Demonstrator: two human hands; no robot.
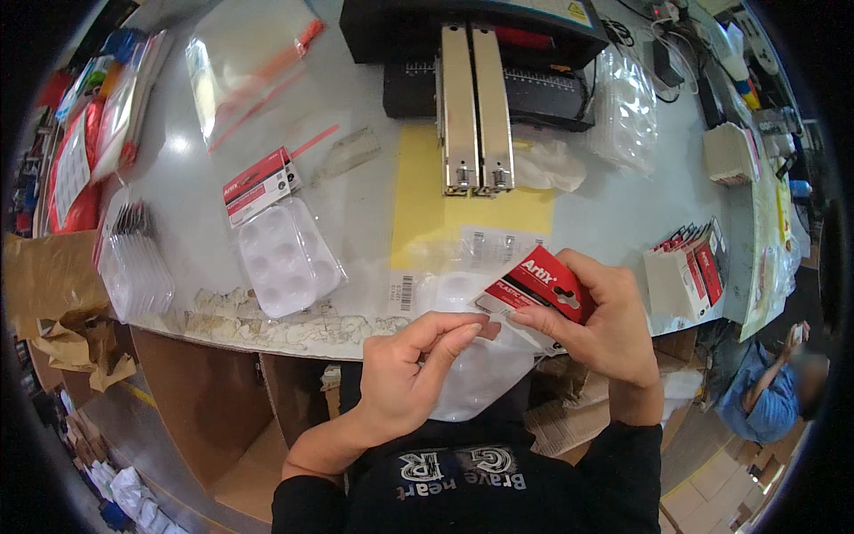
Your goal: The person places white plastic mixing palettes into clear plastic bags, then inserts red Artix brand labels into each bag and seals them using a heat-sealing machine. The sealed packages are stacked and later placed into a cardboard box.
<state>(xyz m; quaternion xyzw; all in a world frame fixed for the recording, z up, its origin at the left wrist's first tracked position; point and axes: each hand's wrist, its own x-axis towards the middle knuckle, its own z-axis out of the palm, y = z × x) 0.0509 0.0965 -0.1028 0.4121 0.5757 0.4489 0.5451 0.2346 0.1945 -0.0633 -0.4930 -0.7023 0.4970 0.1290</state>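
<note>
Grey worktop (356,218) fills my head view, with a black machine (400,31) at its far side. Nearer me, the red-and-white header card (544,278) sits between my hands, tilted, its printed face up and its lettering sloping down to the right. My right hand (614,325) is the closer, gripping the card's right side, thumb on top. My left hand (405,369) has thumb and forefinger drawn together at its lower-left edge; what they pinch, I can't tell. Beneath, a white plastic palette (471,383) runs lengthwise over the table edge toward the torso.
</note>
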